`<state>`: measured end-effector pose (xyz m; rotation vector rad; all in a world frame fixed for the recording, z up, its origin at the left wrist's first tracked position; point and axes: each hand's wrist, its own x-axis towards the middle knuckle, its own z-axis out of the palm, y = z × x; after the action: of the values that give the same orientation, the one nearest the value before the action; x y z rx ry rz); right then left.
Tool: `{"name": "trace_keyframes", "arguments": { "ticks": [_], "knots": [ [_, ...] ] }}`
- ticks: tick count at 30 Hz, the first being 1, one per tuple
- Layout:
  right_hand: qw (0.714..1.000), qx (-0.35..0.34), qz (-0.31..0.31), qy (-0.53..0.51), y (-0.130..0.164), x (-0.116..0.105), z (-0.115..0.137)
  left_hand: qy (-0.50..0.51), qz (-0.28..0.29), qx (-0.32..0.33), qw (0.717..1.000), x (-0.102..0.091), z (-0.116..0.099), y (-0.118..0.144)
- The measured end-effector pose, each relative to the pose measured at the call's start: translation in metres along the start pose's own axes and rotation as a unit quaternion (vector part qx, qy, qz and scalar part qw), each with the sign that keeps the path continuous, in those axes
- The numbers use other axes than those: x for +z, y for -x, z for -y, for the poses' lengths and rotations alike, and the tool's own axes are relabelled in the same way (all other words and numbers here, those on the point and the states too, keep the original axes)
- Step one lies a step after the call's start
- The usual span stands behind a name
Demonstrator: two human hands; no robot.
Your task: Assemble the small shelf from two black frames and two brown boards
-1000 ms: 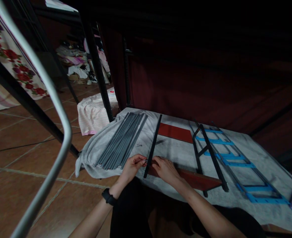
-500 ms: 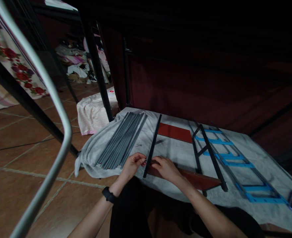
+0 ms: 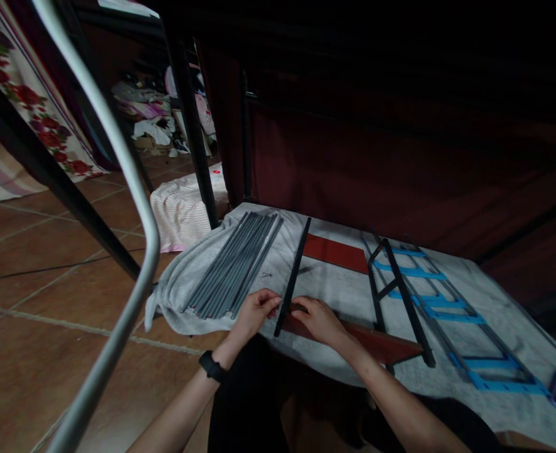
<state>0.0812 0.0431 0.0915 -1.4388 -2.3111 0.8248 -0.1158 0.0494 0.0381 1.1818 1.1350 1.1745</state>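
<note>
A long black metal bar point(image 3: 294, 274) lies on a grey cloth point(image 3: 334, 296) spread on the floor. My left hand point(image 3: 255, 311) pinches at the bar's near end, fingertips against its left side; whether a small screw is in them is hard to tell. My right hand point(image 3: 319, 321) presses on the bar's right side and rests on a reddish-brown board point(image 3: 377, 343) that runs under the bar. A black watch point(image 3: 212, 366) is on my left wrist.
A bundle of several grey rods point(image 3: 233, 264) lies left of the bar. A red panel point(image 3: 335, 253), a black frame point(image 3: 400, 296) and blue-taped frames point(image 3: 452, 314) lie to the right. A silver tube point(image 3: 127, 189) and black bed legs point(image 3: 195, 126) stand at left on the tiled floor.
The view has shifted slightly to the left, so the scene sits a little further right. My left fingers have closed tighter onto the bar's end; both hands stay in place.
</note>
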Motion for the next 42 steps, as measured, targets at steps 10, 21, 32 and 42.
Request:
{"name": "trace_keyframes", "arguments": {
  "ticks": [10,21,32,42],
  "knots": [
    [1.0,-0.003,-0.004,-0.022,0.001,-0.001,0.001,0.009,0.07,0.044,0.997,-0.006,0.006,0.001],
    [1.0,-0.016,-0.008,-0.02,0.001,-0.001,-0.002,-0.028,0.039,0.035,0.998,0.004,0.001,-0.001],
    [0.999,-0.03,0.007,-0.016,-0.002,0.001,-0.005,-0.069,0.047,0.065,0.994,0.004,-0.01,0.01],
    [0.999,-0.038,-0.005,-0.01,-0.003,0.003,-0.005,-0.062,0.037,0.048,0.996,0.001,-0.006,0.012]
  ]
}}
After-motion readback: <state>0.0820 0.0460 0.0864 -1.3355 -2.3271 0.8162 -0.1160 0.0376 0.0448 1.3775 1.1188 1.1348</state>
